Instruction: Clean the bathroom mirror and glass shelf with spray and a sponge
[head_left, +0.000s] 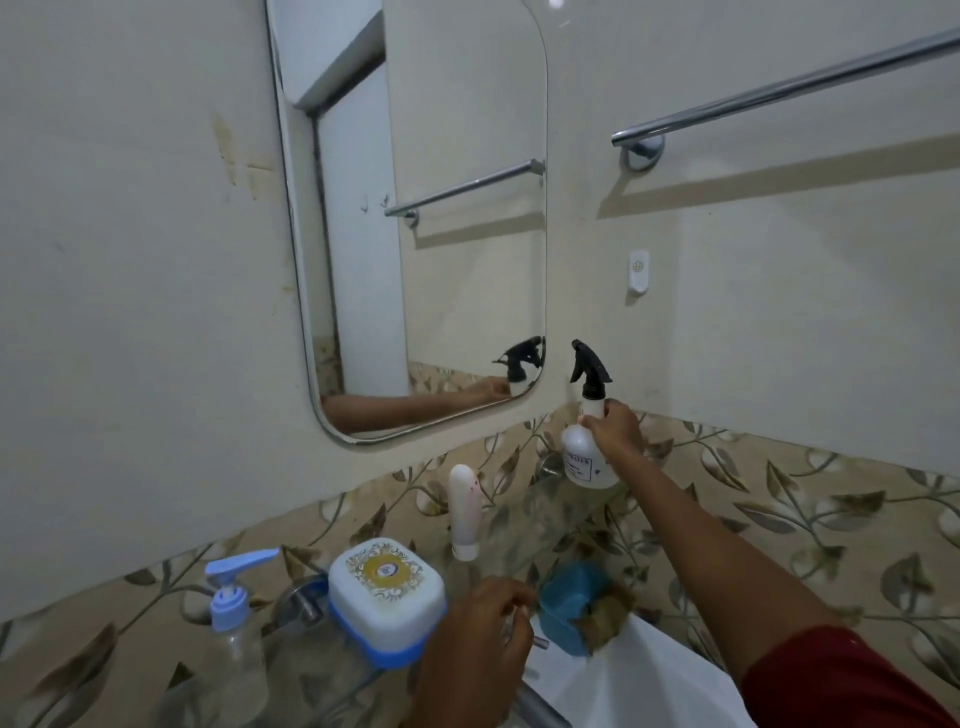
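A rounded mirror (441, 234) hangs on the cream wall. Below it a clear glass shelf (540, 514) runs along the leaf-patterned tiles. My right hand (615, 428) grips the neck of a translucent spray bottle (584, 457) with a black trigger head, standing at the shelf's far right end. My left hand (475, 654) hovers low near the shelf's front edge with loosely curled fingers, and I cannot see anything in it. A blue sponge (569, 603) sits at the back of the white sink (634, 686).
On the shelf stand a white tube (464, 512), a white and blue soap box (387, 597) and a clear pump bottle (234, 623). A chrome towel bar (779, 91) and a white wall hook (638, 271) are on the right wall.
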